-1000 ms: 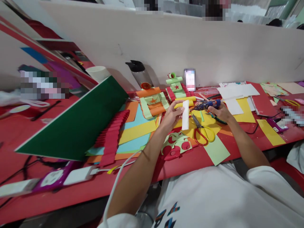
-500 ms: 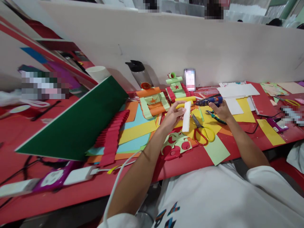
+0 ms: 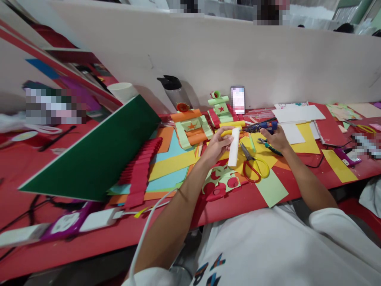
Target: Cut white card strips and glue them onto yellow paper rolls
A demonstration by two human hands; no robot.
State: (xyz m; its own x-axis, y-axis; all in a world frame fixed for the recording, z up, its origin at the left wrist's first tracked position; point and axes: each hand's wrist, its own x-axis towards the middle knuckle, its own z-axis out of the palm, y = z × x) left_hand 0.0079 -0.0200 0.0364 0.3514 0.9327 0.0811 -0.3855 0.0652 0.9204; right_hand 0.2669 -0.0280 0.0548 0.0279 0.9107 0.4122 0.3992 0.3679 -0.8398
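My left hand is closed, with a white strip pinched upright in its fingers. A yellow paper piece shows behind the fingertips; whether it is part of the strip I cannot tell. My right hand is wrapped round a blue hot glue gun, whose nozzle points left toward the strip. Scissors with red and yellow handles lie between my hands. Green-handled pliers are beneath my right hand. Cut red and light green paper scraps sit below my left hand.
A green board leans at the left beside a pleated red paper strip. Behind stand a bottle, two paper models, orange and green, and a phone. A white cable crosses my left arm.
The glue gun and my right hand have shifted very slightly left. The white strip's lower end has tilted slightly left. Nothing else has visibly moved.
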